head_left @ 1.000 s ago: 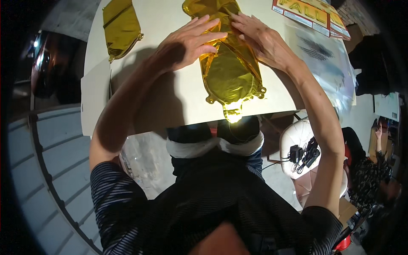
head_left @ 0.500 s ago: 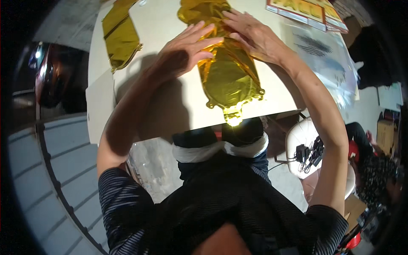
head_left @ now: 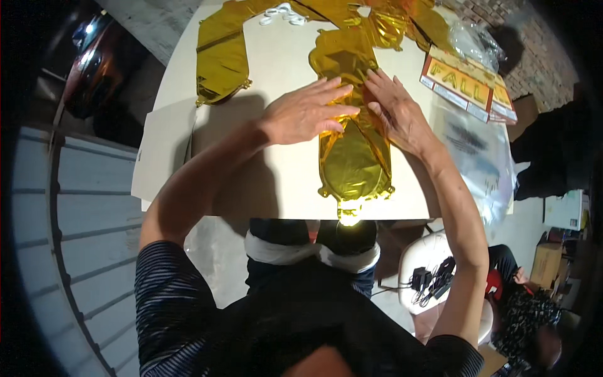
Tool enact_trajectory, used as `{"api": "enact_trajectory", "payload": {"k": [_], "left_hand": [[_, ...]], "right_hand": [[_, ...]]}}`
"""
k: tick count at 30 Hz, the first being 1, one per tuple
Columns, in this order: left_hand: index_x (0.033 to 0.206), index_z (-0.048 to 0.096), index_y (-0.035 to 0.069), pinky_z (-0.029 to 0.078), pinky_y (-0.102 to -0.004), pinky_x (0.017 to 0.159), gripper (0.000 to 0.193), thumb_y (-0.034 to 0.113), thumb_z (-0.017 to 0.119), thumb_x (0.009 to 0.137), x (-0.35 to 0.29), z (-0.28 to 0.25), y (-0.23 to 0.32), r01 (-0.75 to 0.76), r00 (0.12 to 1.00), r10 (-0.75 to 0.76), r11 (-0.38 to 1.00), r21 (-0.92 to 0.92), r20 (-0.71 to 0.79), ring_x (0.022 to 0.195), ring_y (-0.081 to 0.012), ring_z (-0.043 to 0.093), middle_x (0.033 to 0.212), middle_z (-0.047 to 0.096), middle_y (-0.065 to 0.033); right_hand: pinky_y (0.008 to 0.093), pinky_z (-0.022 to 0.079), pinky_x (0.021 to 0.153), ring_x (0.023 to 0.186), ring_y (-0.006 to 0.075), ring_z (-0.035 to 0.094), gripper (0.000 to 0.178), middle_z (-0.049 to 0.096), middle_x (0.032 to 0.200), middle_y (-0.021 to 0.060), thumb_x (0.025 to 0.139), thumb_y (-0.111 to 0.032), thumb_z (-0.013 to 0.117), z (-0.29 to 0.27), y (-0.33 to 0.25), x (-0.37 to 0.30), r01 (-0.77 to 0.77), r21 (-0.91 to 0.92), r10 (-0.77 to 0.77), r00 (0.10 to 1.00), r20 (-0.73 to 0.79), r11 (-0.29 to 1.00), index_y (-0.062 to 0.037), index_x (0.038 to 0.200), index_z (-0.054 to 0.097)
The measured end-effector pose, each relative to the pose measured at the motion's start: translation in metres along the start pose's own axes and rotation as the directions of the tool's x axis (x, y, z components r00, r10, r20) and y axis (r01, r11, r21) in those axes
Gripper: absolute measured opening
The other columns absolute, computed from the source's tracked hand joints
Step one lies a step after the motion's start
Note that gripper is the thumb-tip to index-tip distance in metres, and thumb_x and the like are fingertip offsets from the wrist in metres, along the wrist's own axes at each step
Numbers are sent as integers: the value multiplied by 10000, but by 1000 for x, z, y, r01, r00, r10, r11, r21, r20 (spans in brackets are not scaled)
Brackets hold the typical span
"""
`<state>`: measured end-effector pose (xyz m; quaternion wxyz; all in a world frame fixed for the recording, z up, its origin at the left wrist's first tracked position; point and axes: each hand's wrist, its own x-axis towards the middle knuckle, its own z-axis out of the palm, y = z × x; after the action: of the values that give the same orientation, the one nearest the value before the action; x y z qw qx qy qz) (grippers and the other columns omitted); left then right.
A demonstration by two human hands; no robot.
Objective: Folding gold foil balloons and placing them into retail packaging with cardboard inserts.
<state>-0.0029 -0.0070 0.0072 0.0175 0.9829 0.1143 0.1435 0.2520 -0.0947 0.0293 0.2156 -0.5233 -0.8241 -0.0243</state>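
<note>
A shiny gold foil balloon (head_left: 355, 169), flat and creased, lies lengthwise on the pale table in front of me. Its narrow, brightly lit tail reaches the near table edge, and small tabs stick out at its lower corners. My left hand (head_left: 306, 113) rests on its left side, with fingers outstretched across the foil. On the other side, my right hand (head_left: 401, 116) lies with fingers extended along the right edge. Both hands are open and press on the creased middle; neither grips anything. Another flat gold foil balloon (head_left: 223, 56) lies to the left.
More gold foil (head_left: 389, 25) spreads along the far side. White cord (head_left: 282, 14) lies there too. Printed card packages (head_left: 458, 81) and clear plastic sleeves (head_left: 468, 147) sit at the right. A stool (head_left: 418, 264) holds black adapters (head_left: 433, 279); a person (head_left: 527, 314) is beyond it.
My view has shifted, so the table sits lower in it and more of its far side shows. Both hands stay on the gold foil balloon with their fingers extended.
</note>
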Motion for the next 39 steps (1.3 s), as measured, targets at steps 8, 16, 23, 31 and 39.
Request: {"api": "enact_trajectory", "payload": {"k": [8,16,23,31,39], "left_hand": [[1481,540,213,271,-453,1257,541,418,614,986,1,-10,5,18,1000,-19,995,-98,-6,1520,-365,297,1616,372,-169],[1496,524,222,241,-451,1270,541,432,585,1001,2,-14,7,39,998,-33,993,-110,51,1533,-351,270,1639,323,-177],[1507,510,225,220,-445,1277,547,453,553,1012,2,-15,6,43,998,-37,993,-110,50,1539,-349,255,1650,299,-178],[1517,498,206,214,-449,1278,565,460,545,1014,1,-14,7,43,999,-40,993,-107,32,1543,-352,241,1653,287,-188],[1520,491,194,226,-448,1273,577,454,559,1010,2,-14,8,28,999,-24,997,-78,45,1537,-355,260,1646,301,-197]], "right_hand": [[506,297,1228,1453,399,404,512,465,1522,262,1055,-300,529,11,1,1,-41,-60,43,998,36,997,64,1415,509],[493,274,1245,1472,384,383,499,447,1546,241,1052,-257,538,6,2,8,-59,-50,61,996,58,997,60,1436,500],[510,291,1228,1465,399,387,526,444,1540,259,1048,-296,537,15,8,8,-57,-68,60,997,49,996,63,1428,492],[494,270,1242,1488,385,357,529,419,1563,251,1054,-289,534,14,4,9,-80,-45,83,995,52,996,60,1447,478],[472,245,1260,1506,346,339,465,409,1597,176,1056,-166,511,-3,16,3,-179,145,170,983,73,973,-3,1489,464]]}}
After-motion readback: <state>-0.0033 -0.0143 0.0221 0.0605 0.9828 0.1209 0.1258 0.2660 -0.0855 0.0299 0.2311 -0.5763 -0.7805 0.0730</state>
